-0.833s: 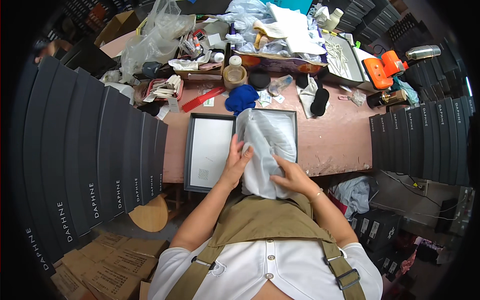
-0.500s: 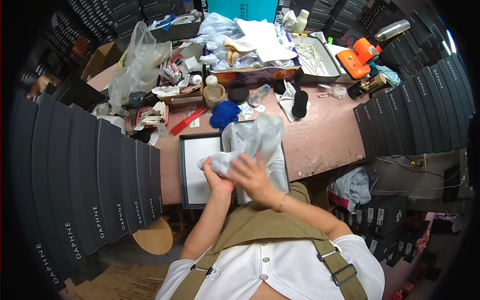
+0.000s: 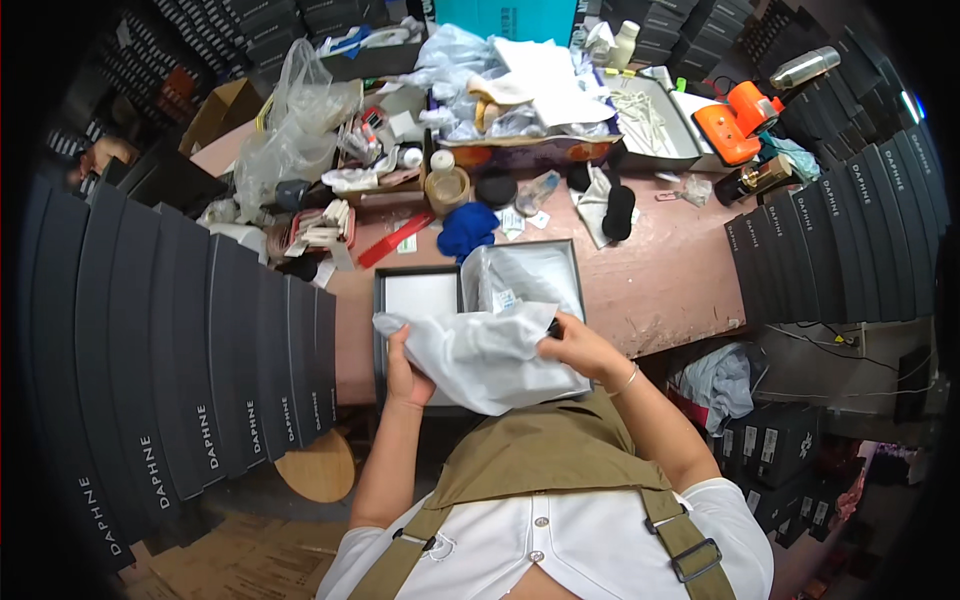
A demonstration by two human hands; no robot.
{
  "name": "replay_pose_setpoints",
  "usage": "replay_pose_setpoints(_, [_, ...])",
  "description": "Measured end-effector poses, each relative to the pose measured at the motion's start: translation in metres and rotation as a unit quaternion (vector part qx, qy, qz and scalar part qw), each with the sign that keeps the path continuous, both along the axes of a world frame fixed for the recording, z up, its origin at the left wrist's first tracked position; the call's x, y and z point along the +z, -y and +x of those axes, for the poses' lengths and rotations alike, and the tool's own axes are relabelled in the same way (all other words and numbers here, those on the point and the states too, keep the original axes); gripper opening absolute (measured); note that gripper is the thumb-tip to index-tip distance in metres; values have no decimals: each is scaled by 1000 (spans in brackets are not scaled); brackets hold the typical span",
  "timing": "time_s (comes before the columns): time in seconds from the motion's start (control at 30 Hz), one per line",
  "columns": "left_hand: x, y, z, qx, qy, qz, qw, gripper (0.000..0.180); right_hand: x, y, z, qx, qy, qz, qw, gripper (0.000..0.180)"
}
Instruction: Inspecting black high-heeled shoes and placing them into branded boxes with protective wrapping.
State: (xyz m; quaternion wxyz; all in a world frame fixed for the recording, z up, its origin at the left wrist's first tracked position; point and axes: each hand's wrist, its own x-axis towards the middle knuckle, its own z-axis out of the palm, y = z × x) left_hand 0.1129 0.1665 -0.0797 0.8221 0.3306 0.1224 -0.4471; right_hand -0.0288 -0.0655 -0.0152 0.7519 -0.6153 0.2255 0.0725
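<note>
Both my hands hold a thin white bag (image 3: 480, 355) that lies spread between them, with a bulky shape inside that I cannot make out. My left hand (image 3: 405, 372) grips its left end, thumb on top. My right hand (image 3: 582, 348) pinches the right end, where a small dark piece (image 3: 554, 328) shows at the fingertips. Beneath the bag is an open dark box (image 3: 577, 270) lined with white paper; a second filmy white wrapper (image 3: 490, 280) lies in it. Beside it on the left sits a dark-rimmed tray or lid (image 3: 420, 290) with a white inside.
Rows of dark shoe boxes (image 3: 180, 350) stand on the left, and more boxes (image 3: 830, 240) on the right. Behind the open box lie a blue cloth (image 3: 467, 232), a red comb (image 3: 395, 240), a jar (image 3: 447, 187) and a black brush-like pad (image 3: 619, 212). An orange tape dispenser (image 3: 735, 125) stands back right.
The bag has come nearer to me and been spread out flatter. My right hand has moved from the bag's middle to its right end and closed there. The view has shifted slightly.
</note>
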Motion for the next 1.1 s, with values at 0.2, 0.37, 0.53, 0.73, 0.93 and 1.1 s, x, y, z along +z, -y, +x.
replay_pose_setpoints(0.2, [-10,-40,-13,-149,211,118,959,51,-33,6,-40,-74,-14,202,976,41])
replay_pose_setpoints(0.37, [18,-58,68,334,367,257,829,27,4,38,-70,-111,-55,140,982,22])
replay_pose_setpoints(0.53, [-54,-45,54,-382,730,457,334,32,2,5,-48,-179,26,-80,980,23])
replay_pose_setpoints(0.73, [18,12,-24,-195,295,174,919,63,6,-41,-51,-141,118,-170,968,34])
replay_pose_setpoints(0.93, [6,50,-65,76,226,54,970,63,-36,-65,-17,93,72,-208,971,30])
replay_pose_setpoints(1.1, [-10,22,-4,-85,217,167,958,75,-39,-51,-2,121,-53,-201,971,27])
